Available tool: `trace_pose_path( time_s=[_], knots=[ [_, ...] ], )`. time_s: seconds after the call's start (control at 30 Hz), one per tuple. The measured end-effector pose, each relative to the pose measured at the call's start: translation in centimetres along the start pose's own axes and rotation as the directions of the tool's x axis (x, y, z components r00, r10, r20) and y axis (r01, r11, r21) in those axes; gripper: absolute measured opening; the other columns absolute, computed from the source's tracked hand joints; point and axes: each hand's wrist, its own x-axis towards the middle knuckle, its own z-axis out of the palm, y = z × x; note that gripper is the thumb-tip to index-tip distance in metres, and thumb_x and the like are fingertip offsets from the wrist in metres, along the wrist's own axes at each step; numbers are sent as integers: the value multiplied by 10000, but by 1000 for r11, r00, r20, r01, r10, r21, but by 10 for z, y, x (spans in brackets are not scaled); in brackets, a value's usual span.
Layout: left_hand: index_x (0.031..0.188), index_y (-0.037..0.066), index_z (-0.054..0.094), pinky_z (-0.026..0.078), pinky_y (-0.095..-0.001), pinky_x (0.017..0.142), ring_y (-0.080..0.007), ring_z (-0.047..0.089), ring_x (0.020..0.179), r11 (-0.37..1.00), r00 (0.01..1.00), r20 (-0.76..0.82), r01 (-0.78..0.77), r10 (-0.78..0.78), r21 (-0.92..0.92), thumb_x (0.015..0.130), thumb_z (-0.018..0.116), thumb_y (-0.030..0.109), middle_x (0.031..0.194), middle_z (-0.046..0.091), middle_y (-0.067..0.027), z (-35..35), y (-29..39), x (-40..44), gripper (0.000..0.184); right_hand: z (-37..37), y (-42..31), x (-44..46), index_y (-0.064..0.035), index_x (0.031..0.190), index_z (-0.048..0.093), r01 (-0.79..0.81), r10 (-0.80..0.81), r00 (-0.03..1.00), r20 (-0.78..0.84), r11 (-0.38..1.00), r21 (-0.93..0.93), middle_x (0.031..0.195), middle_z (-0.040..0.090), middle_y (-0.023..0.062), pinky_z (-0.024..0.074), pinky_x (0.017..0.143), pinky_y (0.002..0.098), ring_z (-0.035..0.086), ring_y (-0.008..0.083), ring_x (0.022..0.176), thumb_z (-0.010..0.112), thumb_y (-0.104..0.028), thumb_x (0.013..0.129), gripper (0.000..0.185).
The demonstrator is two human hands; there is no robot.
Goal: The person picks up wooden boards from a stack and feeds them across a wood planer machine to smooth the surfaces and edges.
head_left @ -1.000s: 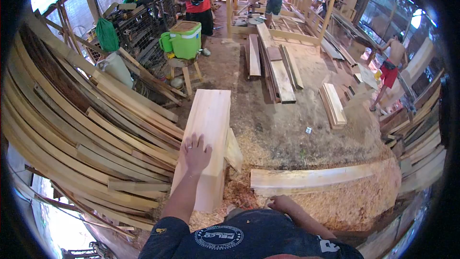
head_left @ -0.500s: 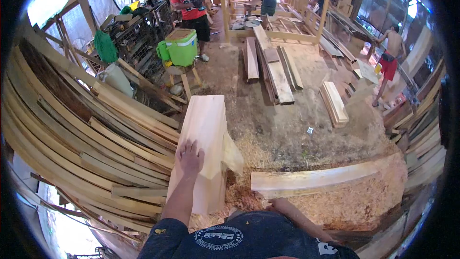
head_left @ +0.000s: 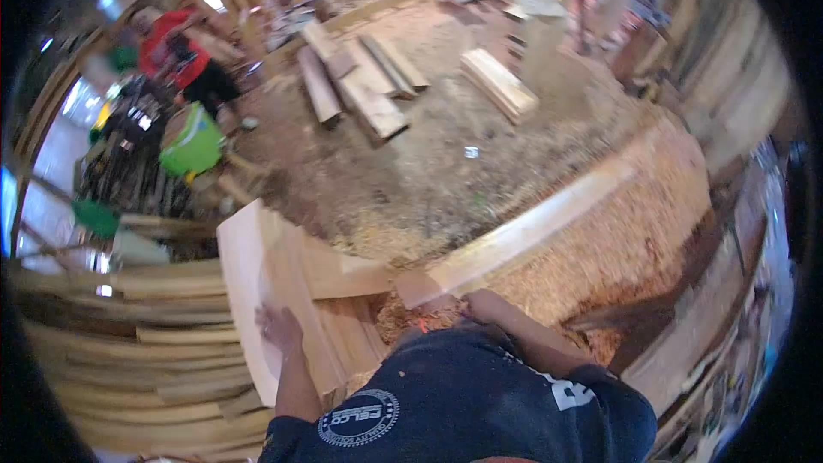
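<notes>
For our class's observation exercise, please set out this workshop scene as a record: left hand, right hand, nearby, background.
Left hand: spread on a stack of pale, rectangular wooden boards
Right hand: beside the dark, white-printed cloth shirt; grip unclear
Nearby: long, pale wooden board among tan wood shavings
Background: lime-green, boxy cooler; person in a red shirt

Floor (head_left: 386, 176): brown, dusty. On it: shavings (head_left: 609, 249), lge. spread, R side; 1 long pale plank (head_left: 531, 225), lying on/along shavings' far edge; 1 sm. board stack (head_left: 499, 86), upper R of ctr.; loose boards (head_left: 370, 103), sev., upper ctr.; 1 sm. white scrap (head_left: 471, 153), mid-floor.
</notes>
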Motion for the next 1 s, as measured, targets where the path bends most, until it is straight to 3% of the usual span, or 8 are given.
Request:
trace_pose_path(
  time_s=[0.17, 0.27, 0.33, 0.43, 0.47, 0.6, 0.77, 1.0],
  knots=[
    [1631, 56, 260, 306, -582, 1193, -437, 296, 1526, 961, 1000, -18, 7, -2, 278, 995, 517, 426, 1684, 257, -221, -2, 40, -44, 780, -46, 64, -33, -63, 1273, 686, -94, 97, 993, -65, 995, 39, 1088, 740, 234, 543, 932, 508, 694, 425, 1047, 663, -406, 938, 480],
    [1599, 66, 346, 374, -603, 1142, -439, 412, 1459, 840, 933, 190, -359, 307, 408, 986, 532, 433, 1655, 322, -228, 13, 56, -61, 738, -86, 90, -54, -25, 1290, 665, -205, 207, 977, -49, 977, 54, 1208, 700, 261, 522, 1004, 496, 666, 424, 1144, 656, -400, 953, 504],
    [1550, 84, 438, 432, -564, 1105, -402, 529, 1373, 883, 856, 303, -462, 419, 85, 988, 535, 460, 1569, 467, -222, 29, 99, -84, 683, -104, 101, -71, -19, 1300, 661, -253, 259, 962, -85, 964, 81, 1212, 698, 265, 520, 1008, 496, 663, 426, 1150, 648, -413, 954, 524],
    [1495, 92, 500, 444, -493, 1105, -402, 563, 1329, 590, 192, 695, -704, 693, -394, 1030, 444, 520, 1466, 566, -224, 175, 129, -73, 634, -107, 128, -90, -12, 1314, 655, -275, 290, 945, -149, 954, 117, 1208, 700, 271, 523, 1004, 491, 664, 432, 1144, 654, -395, 952, 527],
    [1477, 95, 521, 449, -469, 1105, -402, 574, 1315, 552, 123, 675, -688, 728, -470, 1044, 414, 540, 1432, 600, -225, 199, 142, -79, 630, -110, 132, -95, -12, 1316, 654, -282, 300, 940, -165, 952, 121, 1196, 704, 271, 525, 1002, 489, 666, 431, 1139, 654, -393, 952, 527],
    [1314, 119, 682, 464, -477, 1078, -408, 631, 1238, 733, 455, 625, -611, 634, -299, 1040, 404, 553, 1313, 679, -211, 188, 223, -70, 584, -111, 130, -124, -9, 1314, 654, -373, 412, 900, -141, 897, 238, 1122, 727, 267, 535, 984, 482, 685, 422, 1098, 646, -396, 962, 523],
    [1244, 98, 731, 507, -465, 998, -372, 690, 1148, 677, 338, 614, -561, 713, -476, 998, 515, 562, 1249, 719, -190, 87, 301, -76, 569, -93, 127, -150, -10, 1317, 655, -469, 489, 870, -63, 861, 198, 1096, 736, 258, 551, 949, 475, 706, 403, 1063, 659, -431, 963, 550],
    [1112, 121, 781, 556, -451, 885, -384, 724, 1036, 772, 474, 619, -489, 626, -407, 896, 649, 515, 1123, 745, -227, 239, 342, -50, 468, -69, 144, -135, -16, 1323, 658, -528, 569, 820, -62, 793, 304, 1141, 732, 250, 552, 956, 483, 699, 418, 1084, 654, -424, 962, 545]
  ],
)
